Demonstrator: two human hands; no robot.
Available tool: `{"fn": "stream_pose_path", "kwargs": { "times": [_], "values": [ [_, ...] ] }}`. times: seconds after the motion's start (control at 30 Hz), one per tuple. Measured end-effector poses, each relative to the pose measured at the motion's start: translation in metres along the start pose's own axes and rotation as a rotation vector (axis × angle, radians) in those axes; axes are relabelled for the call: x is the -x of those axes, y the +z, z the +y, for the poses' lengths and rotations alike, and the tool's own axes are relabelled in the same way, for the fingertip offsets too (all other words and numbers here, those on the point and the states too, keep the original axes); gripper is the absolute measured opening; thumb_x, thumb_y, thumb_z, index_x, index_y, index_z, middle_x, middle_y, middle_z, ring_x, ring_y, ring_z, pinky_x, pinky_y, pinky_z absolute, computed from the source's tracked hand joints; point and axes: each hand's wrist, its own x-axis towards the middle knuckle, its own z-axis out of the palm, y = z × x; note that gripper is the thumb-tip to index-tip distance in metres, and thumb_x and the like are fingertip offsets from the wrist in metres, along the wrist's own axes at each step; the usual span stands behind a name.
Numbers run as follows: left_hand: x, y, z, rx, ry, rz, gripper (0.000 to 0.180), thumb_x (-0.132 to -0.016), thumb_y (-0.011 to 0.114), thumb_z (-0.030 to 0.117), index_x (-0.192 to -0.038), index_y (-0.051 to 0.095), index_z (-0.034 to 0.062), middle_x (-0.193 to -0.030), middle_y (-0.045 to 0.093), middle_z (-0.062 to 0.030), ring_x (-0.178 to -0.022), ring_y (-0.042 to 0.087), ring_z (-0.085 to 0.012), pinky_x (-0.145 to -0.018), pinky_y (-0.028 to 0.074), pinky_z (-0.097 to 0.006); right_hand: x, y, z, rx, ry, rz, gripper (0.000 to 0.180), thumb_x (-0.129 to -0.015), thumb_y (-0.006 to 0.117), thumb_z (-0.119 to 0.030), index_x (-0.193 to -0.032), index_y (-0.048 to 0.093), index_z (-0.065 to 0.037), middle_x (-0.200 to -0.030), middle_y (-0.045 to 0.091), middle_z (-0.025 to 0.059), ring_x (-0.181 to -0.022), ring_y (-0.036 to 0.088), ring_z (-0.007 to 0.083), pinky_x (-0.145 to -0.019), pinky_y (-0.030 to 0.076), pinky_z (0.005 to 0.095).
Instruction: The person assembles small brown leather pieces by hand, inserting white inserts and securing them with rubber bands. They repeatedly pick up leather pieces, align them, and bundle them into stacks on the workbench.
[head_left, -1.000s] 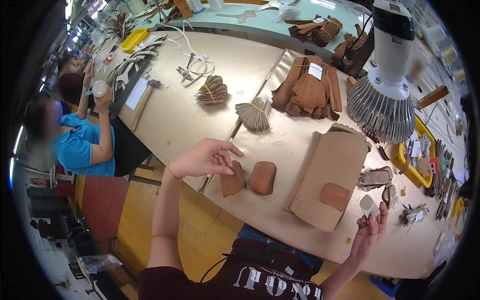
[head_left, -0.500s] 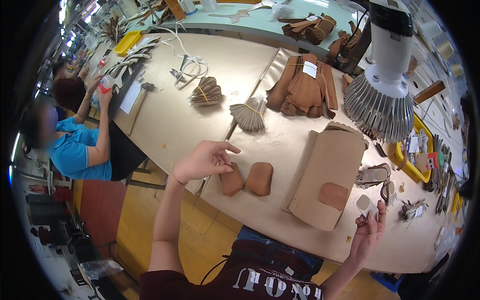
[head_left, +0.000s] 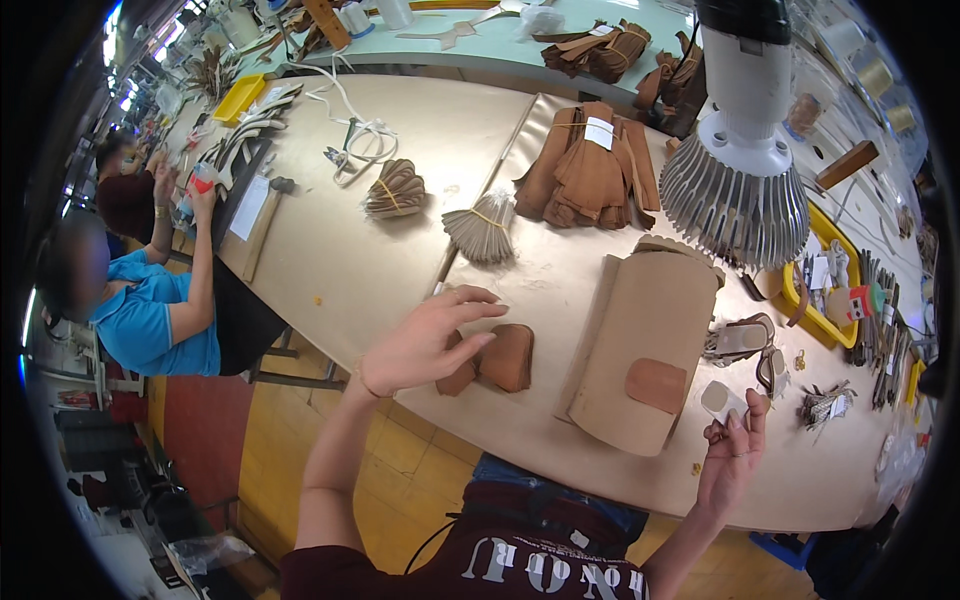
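The left hand (head_left: 425, 340) covers part of one brown leather piece (head_left: 458, 375); far bench items are too small.

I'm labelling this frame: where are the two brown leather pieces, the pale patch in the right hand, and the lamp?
brown leather pieces (head_left: 507, 357), head view, middle of the right-side piece
pale patch (head_left: 722, 401), head view, its flat face
lamp (head_left: 735, 195), head view, finned metal body

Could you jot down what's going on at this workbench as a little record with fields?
Place: long tan workbench in a workshop
Left hand: open, over two brown leather pieces
Right hand: raised, pinching a small pale patch
In front: tan board with a brown oval patch
Overhead: finned lamp
Further back: bundle of brown leather cutouts
Others: person in a blue shirt at the bench's left
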Motion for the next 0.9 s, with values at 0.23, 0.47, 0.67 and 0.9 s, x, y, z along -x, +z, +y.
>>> {"fn": "stream_pose_path", "kwargs": {
  "times": [0.23, 0.47, 0.67, 0.9],
  "values": [
    [-0.016, 0.016, -0.003, -0.034, -0.005, -0.089, 0.028, -0.087, 0.062, 0.015, -0.112, 0.064, 0.0023, -0.109, 0.063, -0.0148, -0.102, 0.059, -0.0325, -0.090, 0.047, -0.039, 0.002, -0.003, 0.000, -0.010, -0.011, 0.014, 0.040, -0.090, 0.058, 0.000, -0.128, 0.047, 0.001, -0.092, 0.053, 0.0034, -0.079, 0.054, 0.0108, -0.069, 0.048, 0.0250],
    [-0.012, 0.023, 0.008, 0.022, -0.034, 0.038, 0.022, -0.085, 0.065, 0.010, -0.104, 0.066, 0.0011, -0.101, 0.066, -0.0129, -0.090, 0.063, -0.0307, -0.077, 0.052, -0.036, 0.005, 0.006, -0.001, 0.009, 0.052, -0.016, 0.038, -0.089, 0.060, -0.002, -0.125, 0.049, -0.001, -0.093, 0.059, 0.0049, -0.082, 0.059, 0.0113, -0.071, 0.052, 0.0263],
    [-0.007, 0.027, 0.016, 0.021, -0.084, 0.087, 0.021, -0.085, 0.066, 0.007, -0.104, 0.066, 0.0004, -0.101, 0.066, -0.0123, -0.086, 0.065, -0.0270, -0.064, 0.054, -0.031, 0.004, 0.009, -0.001, 0.008, 0.032, -0.005, 0.037, -0.089, 0.061, -0.002, -0.125, 0.050, -0.002, -0.094, 0.059, 0.0046, -0.081, 0.058, 0.0106, -0.071, 0.051, 0.0264],
    [-0.006, 0.026, 0.007, 0.045, -0.090, 0.082, 0.020, -0.083, 0.068, 0.005, -0.103, 0.067, 0.0011, -0.095, 0.067, -0.0115, -0.084, 0.064, -0.0269, -0.071, 0.051, -0.034, 0.005, 0.005, -0.001, 0.032, 0.028, 0.026, 0.036, -0.090, 0.060, -0.003, -0.125, 0.050, -0.001, -0.093, 0.058, 0.0042, -0.081, 0.056, 0.0106, -0.070, 0.048, 0.0258]
  ]
}}
